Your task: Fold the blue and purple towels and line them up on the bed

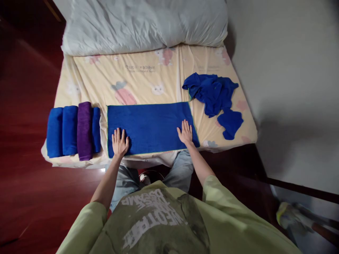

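A blue towel (150, 127) with a thin green edge lies spread flat on the bed in front of me. My left hand (120, 143) rests palm down near its left front corner, fingers apart. Toward the right end of the same towel, my right hand (185, 133) also lies flat with fingers stretched out. Neither hand grips anything. To the left stand rolled or folded towels side by side: a blue one (55, 132), another blue one (70, 130), a purple one (84, 131) and a narrower blue one (96, 129).
A crumpled heap of blue cloth (212, 90) lies at the bed's right, with a smaller blue piece (230, 122) by it. The bed has a cream rabbit-print sheet (143, 84). A grey-white quilt (145, 26) fills the back. A wall (286, 70) rises at right.
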The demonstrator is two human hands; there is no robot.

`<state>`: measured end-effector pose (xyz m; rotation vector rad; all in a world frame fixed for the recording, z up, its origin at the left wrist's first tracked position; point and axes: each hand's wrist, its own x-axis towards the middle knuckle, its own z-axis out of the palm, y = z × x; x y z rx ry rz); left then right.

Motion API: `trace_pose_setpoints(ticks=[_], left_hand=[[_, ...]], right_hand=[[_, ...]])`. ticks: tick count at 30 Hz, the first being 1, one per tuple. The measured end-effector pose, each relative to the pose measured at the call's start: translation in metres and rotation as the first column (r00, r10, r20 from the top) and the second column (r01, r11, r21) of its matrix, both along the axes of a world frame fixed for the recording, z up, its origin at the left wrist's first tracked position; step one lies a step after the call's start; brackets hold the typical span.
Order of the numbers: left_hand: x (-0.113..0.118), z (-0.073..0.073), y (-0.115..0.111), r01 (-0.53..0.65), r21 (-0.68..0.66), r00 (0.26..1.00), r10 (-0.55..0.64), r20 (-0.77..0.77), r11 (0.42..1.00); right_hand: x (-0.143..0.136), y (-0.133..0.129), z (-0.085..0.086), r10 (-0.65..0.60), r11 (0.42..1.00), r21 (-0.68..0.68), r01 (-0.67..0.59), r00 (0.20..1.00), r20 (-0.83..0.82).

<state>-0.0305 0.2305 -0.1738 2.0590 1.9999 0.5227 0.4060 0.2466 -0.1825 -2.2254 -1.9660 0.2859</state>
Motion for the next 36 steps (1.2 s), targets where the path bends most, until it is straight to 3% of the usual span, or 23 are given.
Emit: trace_pose_setpoints(ticks=[5,12,15,21,24,27,29,31,34,36], left_hand=[[-0.015,0.000,-0.019,-0.114,0.013,0.993,0.114,-0.004,0.993],[-0.015,0.005,-0.017,-0.115,-0.013,0.993,0.115,0.038,0.993],[-0.024,0.003,-0.030,-0.086,0.001,0.996,0.086,0.031,0.996],[-0.041,-0.010,-0.060,-0.078,0.052,0.997,0.079,-0.003,0.996],[-0.042,-0.003,-0.056,-0.069,0.037,0.998,0.068,0.017,0.997],[-0.042,0.011,-0.063,-0.038,0.027,0.999,0.037,0.040,0.999],[-0.041,0.016,-0.088,-0.029,0.047,0.997,0.025,0.080,0.998],[-0.040,0.013,-0.130,-0.025,0.032,0.987,0.020,0.159,0.999],[-0.043,-0.002,-0.201,-0.013,-0.109,0.959,0.043,0.279,0.994],[-0.046,-0.012,-0.234,0.046,-0.181,0.950,0.013,0.312,0.982]], right_hand=[[0.032,-0.016,-0.002,-0.047,0.999,-0.007,0.047,0.996,0.072],[0.030,-0.013,0.006,-0.037,0.998,-0.041,0.040,0.997,0.072],[0.036,-0.030,0.007,-0.039,0.998,-0.039,0.041,0.997,0.059],[0.048,-0.069,-0.008,-0.149,0.989,0.016,0.149,0.987,0.053],[0.045,-0.065,-0.005,-0.156,0.988,0.005,0.156,0.987,0.046],[0.039,-0.058,0.011,-0.175,0.984,-0.004,0.176,0.984,0.027],[0.030,-0.064,0.025,-0.178,0.983,0.051,0.177,0.984,0.007],[0.015,-0.083,0.036,-0.203,0.965,0.162,0.208,0.978,-0.045],[-0.027,-0.134,0.043,-0.326,0.879,0.275,0.390,0.911,-0.253],[-0.065,-0.177,0.039,-0.394,0.824,0.214,0.525,0.801,-0.451]])
